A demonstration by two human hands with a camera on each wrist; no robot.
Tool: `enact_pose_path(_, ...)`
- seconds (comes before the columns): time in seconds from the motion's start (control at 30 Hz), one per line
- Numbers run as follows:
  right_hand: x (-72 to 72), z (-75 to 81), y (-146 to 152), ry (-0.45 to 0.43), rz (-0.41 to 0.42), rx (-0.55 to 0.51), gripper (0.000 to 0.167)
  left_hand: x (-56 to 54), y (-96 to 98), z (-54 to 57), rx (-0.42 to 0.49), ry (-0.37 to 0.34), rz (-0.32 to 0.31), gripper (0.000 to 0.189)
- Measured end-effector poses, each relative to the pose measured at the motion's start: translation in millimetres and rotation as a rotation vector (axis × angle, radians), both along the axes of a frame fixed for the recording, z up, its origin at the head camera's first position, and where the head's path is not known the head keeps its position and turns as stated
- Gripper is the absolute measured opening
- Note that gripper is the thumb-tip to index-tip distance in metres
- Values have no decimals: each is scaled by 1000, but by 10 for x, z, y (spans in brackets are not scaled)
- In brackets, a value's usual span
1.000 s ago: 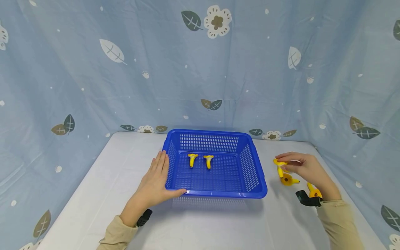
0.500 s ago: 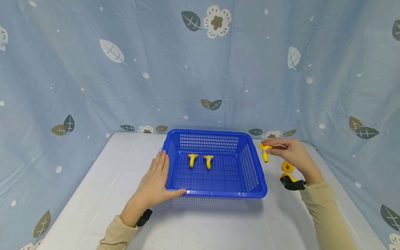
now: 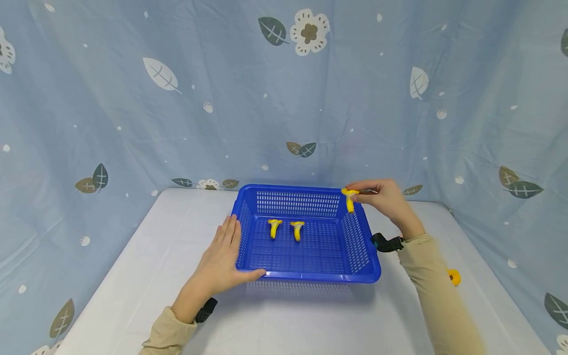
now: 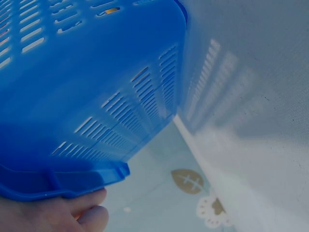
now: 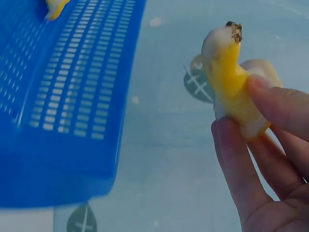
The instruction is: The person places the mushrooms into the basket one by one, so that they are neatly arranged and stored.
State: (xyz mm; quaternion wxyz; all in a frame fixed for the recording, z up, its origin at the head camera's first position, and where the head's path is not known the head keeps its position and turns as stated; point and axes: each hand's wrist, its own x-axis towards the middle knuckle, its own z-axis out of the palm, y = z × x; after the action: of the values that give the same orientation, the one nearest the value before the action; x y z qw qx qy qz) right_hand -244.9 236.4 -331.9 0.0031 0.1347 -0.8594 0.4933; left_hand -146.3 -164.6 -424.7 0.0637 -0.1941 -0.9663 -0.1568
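Note:
A blue plastic basket (image 3: 301, 276) with slotted walls stands on the white table. Two yellow trumpet-shaped mushrooms lie on its floor, a left one (image 3: 274, 228) and a right one (image 3: 297, 230). My left hand (image 3: 217, 264) rests on the basket's near left corner, fingers straight along the left rim and thumb along the front rim. Between thumb and fingers, my right hand (image 3: 388, 203) pinches another yellow mushroom (image 3: 350, 201) over the basket's far right corner. In the right wrist view this held mushroom (image 5: 227, 82) shows a brown stem tip.
One more yellow mushroom (image 3: 454, 277) sits on the table at the right, partly behind the right sleeve (image 3: 437, 291). A blue patterned curtain (image 3: 284, 98) hangs close behind the basket. White tabletop (image 3: 310, 320) extends in front of it.
The right hand has carried its mushroom left and away from me, from above the right side of the table to the basket's far right corner. The left hand and basket stay put.

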Motion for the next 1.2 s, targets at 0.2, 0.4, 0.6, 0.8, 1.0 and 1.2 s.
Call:
enact_pose_path(0.2, -166, -84, -175, -17, 10, -73, 29, 1, 4, 7, 1, -5, 1, 134)
enact_pose_path(0.4, -294, -263, -328, -56, 4, -138, 28, 5, 6, 15, 4, -4, 1, 134)
enact_pose_path(0.6, -345, -440, -448, -112, -17, -136, 27, 9, 6, 15, 2, 1, 2, 134)
enact_pose_path(0.8, -380, -602, -524, -129, -24, -71, 28, 8, 8, 4, -6, -2, 2, 134)
enact_pose_path(1.0, -391, -702, -564, -141, -18, 13, 26, 9, 5, -1, -5, 2, -2, 134)
enact_pose_path(1.2, -418, -795, -588, -104, -15, 117, 19, 2, 4, -1, -10, 1, 0, 134)
